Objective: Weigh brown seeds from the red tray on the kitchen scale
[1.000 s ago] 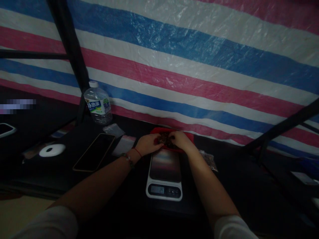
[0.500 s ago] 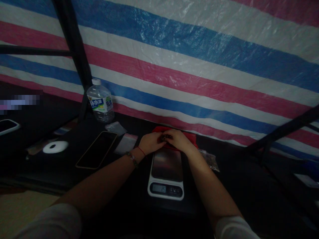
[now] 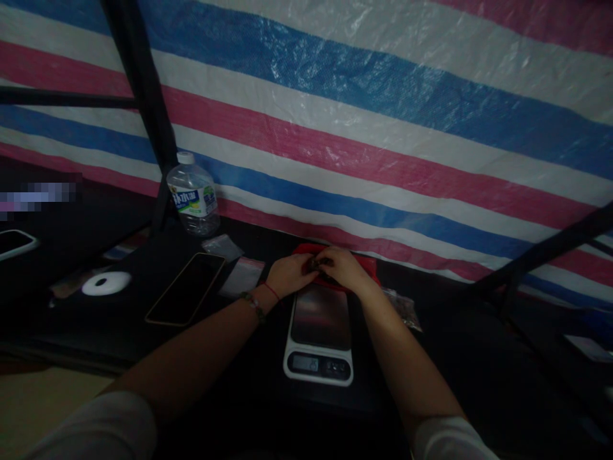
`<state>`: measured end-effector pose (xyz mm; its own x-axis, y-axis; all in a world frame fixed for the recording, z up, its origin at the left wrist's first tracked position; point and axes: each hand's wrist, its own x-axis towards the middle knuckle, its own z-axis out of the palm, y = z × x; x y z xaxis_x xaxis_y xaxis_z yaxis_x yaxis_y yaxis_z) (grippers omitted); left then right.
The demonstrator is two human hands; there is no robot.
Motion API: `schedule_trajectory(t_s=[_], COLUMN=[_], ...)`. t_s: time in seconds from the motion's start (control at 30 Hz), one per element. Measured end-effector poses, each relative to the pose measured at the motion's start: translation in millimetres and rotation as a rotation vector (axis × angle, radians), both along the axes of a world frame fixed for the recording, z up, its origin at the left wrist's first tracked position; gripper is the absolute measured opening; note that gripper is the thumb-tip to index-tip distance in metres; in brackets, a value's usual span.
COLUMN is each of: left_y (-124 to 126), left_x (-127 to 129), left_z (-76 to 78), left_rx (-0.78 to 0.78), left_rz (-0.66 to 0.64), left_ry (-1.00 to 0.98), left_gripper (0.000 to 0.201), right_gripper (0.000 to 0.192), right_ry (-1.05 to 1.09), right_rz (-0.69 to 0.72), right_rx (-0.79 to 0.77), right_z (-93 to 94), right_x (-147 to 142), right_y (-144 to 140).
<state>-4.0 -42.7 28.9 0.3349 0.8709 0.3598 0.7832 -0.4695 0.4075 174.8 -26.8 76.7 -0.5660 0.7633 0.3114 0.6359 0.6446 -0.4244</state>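
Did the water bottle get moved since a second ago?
No. The water bottle stands against the same black pole and beside the phone as before; its small shift in the picture comes from the head camera moving.

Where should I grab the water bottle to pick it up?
Grip the water bottle around its labelled middle, coming from the front right, the side nearest you. It stands upright and its body is round, so fingers wrap it well there. A dark pole crowds its left, and the striped tarp hangs behind.

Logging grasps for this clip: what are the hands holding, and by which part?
Both the left hand and right hand pinch small dark pieces over the red tray; the exact hold cannot be told.
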Motion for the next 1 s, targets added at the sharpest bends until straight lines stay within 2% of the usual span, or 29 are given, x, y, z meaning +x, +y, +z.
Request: schedule_trajectory(t_s=[0.17, 0.27, 0.37, 0.43, 0.53, 0.63, 0.7, 1.0], left_y=[0.0, 1.0, 2.4, 3.3, 3.8, 2.7, 1.3, -1.1], left_x=[-1.3, -2.0, -3.2, -4.4, -5.8, -5.6, -4.9, -4.3], left_z=[-0.3, -2.8, -5.3, -6.0, -5.8, -5.0, -4.1, -3.8], left_rx=[0.006, 0.041, 0.072, 0.072, 0.068, 0.073, 0.066, 0.070], left_rz=[0.011, 0.024, 0.032, 0.034, 0.024, -0.005, -0.037, -0.138], left_ry=[-0.026, -0.052, -0.072, -0.069, -0.062, -0.057, -0.053, -0.073], left_gripper=[0.039, 0.041, 0.044, 0.044, 0.042, 0.048, 0.052, 0.050], right_gripper=[0.017, 0.020, 0.023, 0.024, 0.026, 0.031, 0.030, 0.020], right_ry=[-0.042, -0.156, -0.353, -0.409, -0.278, -0.054, 0.017, -0.020], right_rz=[-0.099, -0.178, -0.233, -0.226, -0.185, -0.152, -0.133, -0.116], right_rx=[0.016, 0.019, -0.065, -0.116, -0.089, -0.010, 0.000, -0.034], right_z=[7.0, 4.3, -3.7, -8.3, -10.0, -7.5, -5.9, -1.4], right_x=[3.9, 10.6, 16.5, 18.2, 17.0, 13.5, 11.2, 3.7], right_y=[0.6, 4.1, 6.9, 7.9, 8.7, 9.2, 9.2, 4.5])
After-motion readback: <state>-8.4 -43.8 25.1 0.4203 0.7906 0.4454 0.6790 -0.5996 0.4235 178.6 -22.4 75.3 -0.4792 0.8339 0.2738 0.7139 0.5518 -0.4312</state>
